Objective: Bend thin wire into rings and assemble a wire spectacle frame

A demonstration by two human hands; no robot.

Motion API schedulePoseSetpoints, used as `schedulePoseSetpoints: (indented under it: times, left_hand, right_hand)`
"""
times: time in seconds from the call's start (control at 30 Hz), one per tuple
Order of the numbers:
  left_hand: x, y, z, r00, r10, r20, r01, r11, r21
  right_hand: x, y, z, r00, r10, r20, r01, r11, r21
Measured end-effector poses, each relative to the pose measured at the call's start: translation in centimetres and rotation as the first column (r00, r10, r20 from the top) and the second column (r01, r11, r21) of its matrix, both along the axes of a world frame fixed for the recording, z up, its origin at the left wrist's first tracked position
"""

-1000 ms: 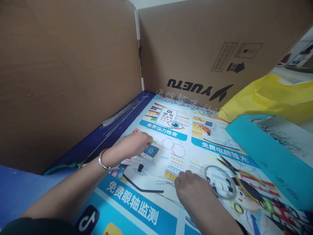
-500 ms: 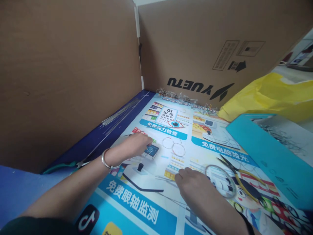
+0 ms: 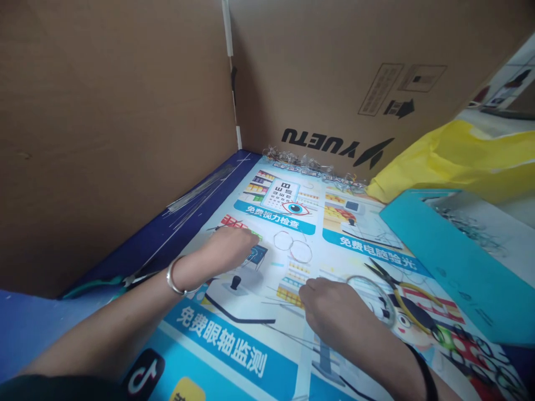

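Observation:
My left hand point(image 3: 232, 248), with a silver bangle at its wrist, is closed palm down over the printed poster point(image 3: 234, 289). What its fingers hold, if anything, is hidden. My right hand point(image 3: 328, 303), a black band on its wrist, is also closed, low over the poster; its fingertips are tucked under. Between and slightly beyond the hands lies a thin wire shape with two round loops point(image 3: 301, 252). Several thin straight wires point(image 3: 288, 328) lie just left of my right hand. A coil of wire point(image 3: 390, 317) and yellow-handled scissors point(image 3: 397, 289) lie to its right.
Teal-handled pliers point(image 3: 92, 285) and a bundle of straight wires point(image 3: 200, 192) lie on the left. Cardboard walls point(image 3: 334, 72) stand left and behind, with wire scraps point(image 3: 301, 162) along the back. A turquoise box point(image 3: 443, 267) with wire pieces and a yellow bag point(image 3: 451, 159) are right.
The whole view has shifted slightly left and up. Both closed hands stay nearly in place, a touch farther right over the poster. The two-loop wire shape lies where it was.

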State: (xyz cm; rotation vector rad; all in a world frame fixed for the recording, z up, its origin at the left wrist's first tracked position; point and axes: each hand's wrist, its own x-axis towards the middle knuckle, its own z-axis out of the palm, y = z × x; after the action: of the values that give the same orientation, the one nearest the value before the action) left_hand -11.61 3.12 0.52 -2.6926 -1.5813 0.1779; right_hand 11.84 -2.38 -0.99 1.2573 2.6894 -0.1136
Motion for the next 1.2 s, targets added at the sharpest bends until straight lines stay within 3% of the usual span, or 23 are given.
schedulePoseSetpoints:
  times: [0.1,0.2,0.3,0.43,0.67,0.9,1.2]
  left_hand:
    - [1.2,-1.1,0.9,0.997,-0.044,0.069,0.041,0.998,0.044]
    - [2.6,-2.5,1.3,0.970,-0.192,0.147,0.196,0.980,-0.012]
    - [3.5,-3.7,0.7,0.930,-0.335,0.148,0.342,0.939,-0.021]
    - [3.8,-4.4,-0.3,0.893,-0.418,0.166,0.410,0.908,0.080]
    - [4.2,-4.5,-0.4,0.888,-0.427,0.174,0.380,0.892,0.246]
    - [4.6,-4.4,-0.8,0.896,-0.413,0.163,0.344,0.877,0.336]
    - [5.0,-4.1,-0.9,0.900,-0.408,0.151,0.344,0.880,0.327]
  right_hand:
    - [0.0,0.0,0.3,1.000,-0.006,-0.009,0.006,1.000,-0.026]
    - [0.0,0.0,0.5,1.000,-0.004,-0.011,0.004,1.000,-0.011]
    - [-0.1,-0.1,0.6,0.999,-0.026,-0.021,0.026,1.000,0.011]
    - [-0.2,-0.1,0.7,0.997,-0.047,-0.056,0.047,0.999,0.011]
    - [-0.2,0.2,0.9,0.986,-0.116,-0.123,0.121,0.992,0.027]
    - [-0.1,0.2,0.7,0.985,-0.103,-0.138,0.120,0.986,0.119]
    - [-0.3,0.0,0.7,0.980,-0.129,-0.152,0.148,0.982,0.122]
